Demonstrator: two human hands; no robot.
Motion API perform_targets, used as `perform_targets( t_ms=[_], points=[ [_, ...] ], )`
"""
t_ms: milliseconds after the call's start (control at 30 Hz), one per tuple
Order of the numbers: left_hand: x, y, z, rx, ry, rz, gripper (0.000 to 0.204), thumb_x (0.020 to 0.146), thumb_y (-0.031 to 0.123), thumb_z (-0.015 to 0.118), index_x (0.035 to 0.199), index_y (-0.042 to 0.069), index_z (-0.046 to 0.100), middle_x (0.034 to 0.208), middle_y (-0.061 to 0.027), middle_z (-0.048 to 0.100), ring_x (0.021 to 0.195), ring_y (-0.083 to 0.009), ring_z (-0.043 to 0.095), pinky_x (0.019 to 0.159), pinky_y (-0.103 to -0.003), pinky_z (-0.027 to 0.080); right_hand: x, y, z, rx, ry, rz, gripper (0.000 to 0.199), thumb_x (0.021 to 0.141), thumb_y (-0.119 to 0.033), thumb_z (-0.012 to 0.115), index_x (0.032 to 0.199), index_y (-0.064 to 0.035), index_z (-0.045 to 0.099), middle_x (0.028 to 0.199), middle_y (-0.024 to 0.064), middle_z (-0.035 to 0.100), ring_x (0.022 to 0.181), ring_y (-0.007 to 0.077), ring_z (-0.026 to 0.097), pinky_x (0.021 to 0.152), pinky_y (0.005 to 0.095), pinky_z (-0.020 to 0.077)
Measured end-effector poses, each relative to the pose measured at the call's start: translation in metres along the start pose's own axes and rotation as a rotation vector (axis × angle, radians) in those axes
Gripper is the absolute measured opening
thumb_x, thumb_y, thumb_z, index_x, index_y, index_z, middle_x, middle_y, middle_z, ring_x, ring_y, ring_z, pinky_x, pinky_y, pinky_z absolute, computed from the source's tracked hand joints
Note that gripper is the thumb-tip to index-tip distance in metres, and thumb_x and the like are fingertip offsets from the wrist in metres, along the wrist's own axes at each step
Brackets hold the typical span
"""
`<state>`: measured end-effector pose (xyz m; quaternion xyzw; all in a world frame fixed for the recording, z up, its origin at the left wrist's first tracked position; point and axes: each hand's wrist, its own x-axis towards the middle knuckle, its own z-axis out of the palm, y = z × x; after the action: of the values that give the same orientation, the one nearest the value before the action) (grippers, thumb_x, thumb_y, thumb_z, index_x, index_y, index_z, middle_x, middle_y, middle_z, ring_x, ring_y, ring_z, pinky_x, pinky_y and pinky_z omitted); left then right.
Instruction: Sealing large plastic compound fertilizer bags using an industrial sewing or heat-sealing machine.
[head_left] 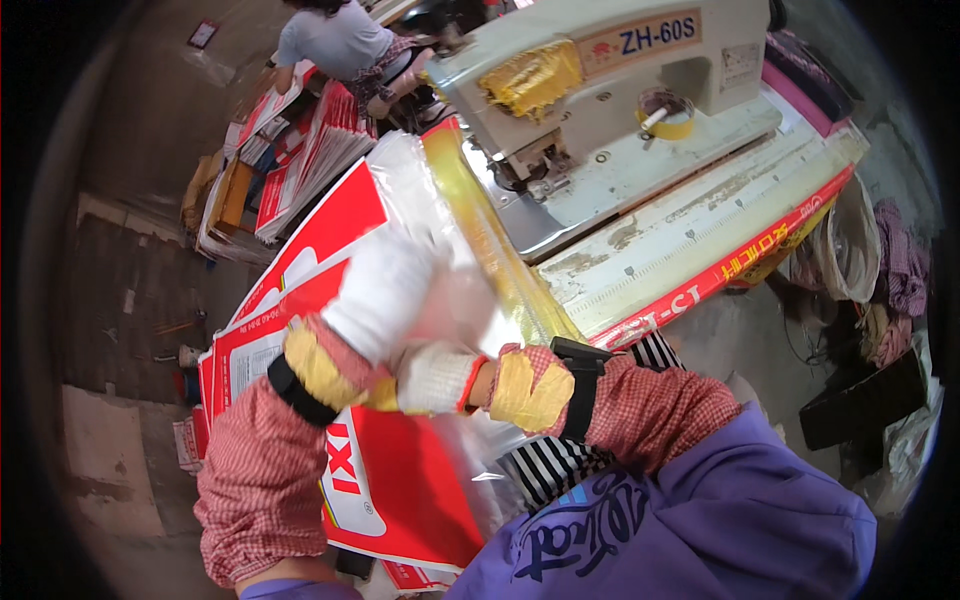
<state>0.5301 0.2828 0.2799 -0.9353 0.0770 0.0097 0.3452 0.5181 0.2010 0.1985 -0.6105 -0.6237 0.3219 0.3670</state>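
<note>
My left hand point(385, 285), in a white knit glove, is over the red and white printed bags, close to a clear plastic liner point(405, 175). Motion smears its fingers, so I cannot see whether it grips anything. My right hand point(430, 378), in a white glove with a red cuff, reaches leftward beside my left wrist. Its fingertips are hidden by the left forearm. Under both hands lies a printed bag point(405, 480), red with white areas. A yellowish plastic strip point(500, 255) runs from the sewing machine's needle area down past my hands.
The pale sewing machine point(620, 110) stands at upper right, a yellow tape roll point(665, 115) on its base. The worktable edge point(720, 270) carries a red printed strip. Piled printed sheets point(310, 165) and another person point(345, 45) are at upper left. A dark box point(865, 400) sits at right.
</note>
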Motion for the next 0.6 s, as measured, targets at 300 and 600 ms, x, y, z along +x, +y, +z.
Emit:
perform_targets(
  t_ms=[300, 600],
  points=[
    [0.036, -0.026, 0.007, 0.510, 0.190, -0.165, 0.007, 0.079, 0.017, 0.053, 0.083, 0.012, 0.056, 0.068, -0.0034, 0.055, 0.058, -0.0188, 0.061, 0.046, -0.032, 0.048, 0.001, 0.017, 0.007, 0.161, 0.130, -0.115, 0.063, 0.080, -0.056, 0.044, 0.124, -0.0110, 0.045, 0.132, 0.0170, 0.039, 0.098, 0.0363, 0.056, 0.083, 0.0414, 0.0449],
    [0.055, -0.115, -0.020, 0.349, -0.094, -0.364, 0.009, 0.076, 0.014, 0.052, 0.077, 0.009, 0.060, 0.073, -0.0095, 0.063, 0.066, -0.0246, 0.065, 0.056, -0.035, 0.053, -0.019, -0.019, 0.063, 0.043, -0.157, -0.264, 0.051, 0.077, -0.018, 0.044, 0.128, -0.0189, 0.042, 0.118, 0.0158, 0.052, 0.099, 0.0350, 0.056, 0.084, 0.0424, 0.0444]
  ],
)
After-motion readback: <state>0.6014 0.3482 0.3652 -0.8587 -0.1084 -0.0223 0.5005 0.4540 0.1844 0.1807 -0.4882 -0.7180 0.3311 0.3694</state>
